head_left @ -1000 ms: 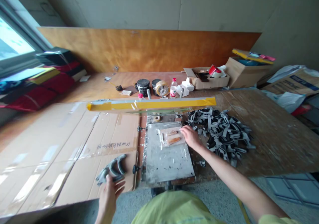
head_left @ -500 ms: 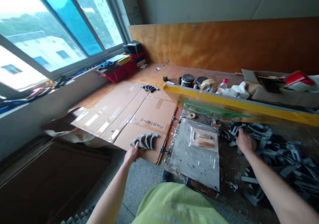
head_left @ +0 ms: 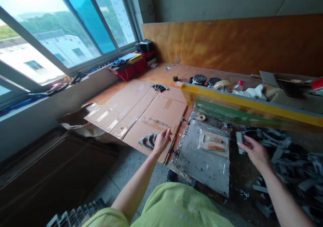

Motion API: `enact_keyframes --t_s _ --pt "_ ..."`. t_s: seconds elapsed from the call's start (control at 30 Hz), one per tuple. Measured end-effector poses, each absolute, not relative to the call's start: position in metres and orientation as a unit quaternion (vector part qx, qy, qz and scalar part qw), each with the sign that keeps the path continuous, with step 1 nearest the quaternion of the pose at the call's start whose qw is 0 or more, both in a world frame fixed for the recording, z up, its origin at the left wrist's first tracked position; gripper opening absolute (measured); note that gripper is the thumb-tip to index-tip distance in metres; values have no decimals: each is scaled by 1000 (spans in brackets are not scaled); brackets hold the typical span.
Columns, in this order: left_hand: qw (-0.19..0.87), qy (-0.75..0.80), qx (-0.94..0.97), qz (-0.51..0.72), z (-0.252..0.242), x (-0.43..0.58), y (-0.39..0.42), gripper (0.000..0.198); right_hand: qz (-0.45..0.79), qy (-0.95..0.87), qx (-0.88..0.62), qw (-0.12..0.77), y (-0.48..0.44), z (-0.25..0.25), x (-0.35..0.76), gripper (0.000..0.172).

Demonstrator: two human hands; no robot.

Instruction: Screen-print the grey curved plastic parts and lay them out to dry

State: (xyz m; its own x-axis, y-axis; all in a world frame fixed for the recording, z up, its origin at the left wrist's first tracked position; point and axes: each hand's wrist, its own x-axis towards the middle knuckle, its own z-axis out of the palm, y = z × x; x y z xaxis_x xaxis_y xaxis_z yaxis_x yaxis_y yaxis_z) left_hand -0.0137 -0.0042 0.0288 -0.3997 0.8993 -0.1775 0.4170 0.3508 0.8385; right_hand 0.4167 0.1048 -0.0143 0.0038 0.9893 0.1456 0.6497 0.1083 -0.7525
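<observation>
In my right hand (head_left: 256,153) is a short grey curved strip (head_left: 239,142), pinched between thumb and fingers and held just left of a heap of similar grey pieces (head_left: 280,149). Over the near edge of the flat cardboard sheet (head_left: 131,104), my left hand (head_left: 162,141) has its fingers stretched out, apparently with nothing in them. Partly covered by that hand, a fanned row of grey curved strips (head_left: 147,140) lies on the cardboard. Farther back on the sheet sits another fanned row of strips (head_left: 159,87).
A grey metal plate (head_left: 202,169) carries a plastic-wrapped block (head_left: 214,142). The roll of tape (head_left: 202,117) lies at its far edge. Behind runs a yellow-taped rail (head_left: 249,103), with lidded jars (head_left: 199,79) and a cardboard box (head_left: 287,92) beyond. Windows are on the left.
My left hand has left the near strips' left end and moved right, over their right end. My right hand has lifted a grey strip off the heap. The view has shifted left.
</observation>
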Motion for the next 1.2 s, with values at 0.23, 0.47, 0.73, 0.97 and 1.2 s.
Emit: enact_keyframes --t_s 0.23,0.47,0.73,0.97,1.2 --pt "340 538 439 634 128 14 81 47 131 -867 -452 163 80 -3 315 35" --pt "330 477 455 676 163 25 107 43 212 -766 -529 297 75 20 329 58" --pt "344 485 445 669 157 26 107 46 396 -662 -529 354 80 -1 330 20" --pt "344 481 455 666 157 23 110 45 202 -819 -474 254 82 -14 333 23" --pt "334 498 460 655 162 28 110 44 78 -861 -475 161 71 -3 300 37"
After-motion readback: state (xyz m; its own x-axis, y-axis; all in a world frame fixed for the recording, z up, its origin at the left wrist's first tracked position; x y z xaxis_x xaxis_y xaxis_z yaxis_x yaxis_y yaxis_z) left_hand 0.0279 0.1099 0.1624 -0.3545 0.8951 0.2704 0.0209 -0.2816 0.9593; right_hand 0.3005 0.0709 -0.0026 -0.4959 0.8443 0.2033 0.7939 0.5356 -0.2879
